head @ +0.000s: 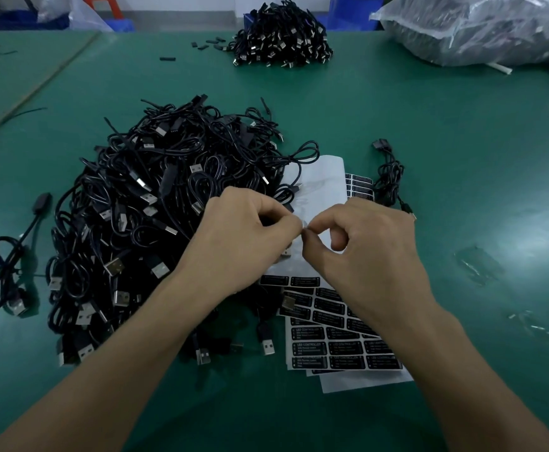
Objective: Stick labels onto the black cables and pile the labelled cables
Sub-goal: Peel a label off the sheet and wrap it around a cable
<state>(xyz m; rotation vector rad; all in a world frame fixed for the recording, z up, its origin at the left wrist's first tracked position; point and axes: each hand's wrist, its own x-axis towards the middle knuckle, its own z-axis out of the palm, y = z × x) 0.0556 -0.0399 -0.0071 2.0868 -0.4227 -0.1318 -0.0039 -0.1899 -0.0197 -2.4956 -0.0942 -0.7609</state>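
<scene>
Two hands: the left hand [243, 230] and right hand [364, 246] meet tip to tip, every finger curled in.
Fingertips [310, 238]: the thumb and forefinger of each hand nip one tiny spot. What sits in the nip is mostly hidden.
Likely hold: a dark piece under the left fingers looks like a black cable [268, 220]. The right hand seems to press a label [304, 228] onto it, though this is a judgement.
Label handling: it is thin, weightless and floppy, with one tacky face. It is best held by a bare edge so it neither folds on itself nor clings to skin.
Cable handling: it is light, limp and springy. The stiff plug or inline block gives a firmer grip than the cord, which would twist away.
Label sheets [332, 340]: these lie just below the wrists, fanned out with rows of black stickers.
Backing sheet [319, 184]: white and stripped, it lies just beyond the fingers.
Big pile [142, 223]: this tangled heap of cables touches the left hand's outer side. Loops will likely snag if one is dragged out.
Lone cable [389, 177]: it lies near the right hand, on the far side.
Far pile [279, 37]: a second cable heap sits well beyond the fingers.
Plastic bag [482, 27]: it sits far beyond the right hand.
Table [462, 158]: a green mat lies under everything.
</scene>
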